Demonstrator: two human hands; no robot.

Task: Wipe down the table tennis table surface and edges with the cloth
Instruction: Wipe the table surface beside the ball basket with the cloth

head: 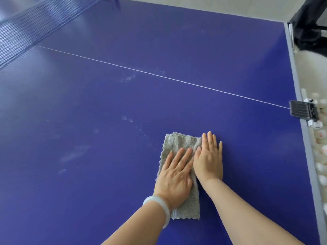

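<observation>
A person's left hand [175, 175] and right hand [208, 161] press flat, each grip wide, on a grey fluffy cloth [178, 142] atop the blue counter [106, 121].

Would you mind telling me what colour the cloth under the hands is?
The cloth is light grey with a fluffy texture, seen in the head view, the only one.

Your head camera looks forward and down, close over the table [159, 50]. The net [35, 23] sits upper left.
</observation>
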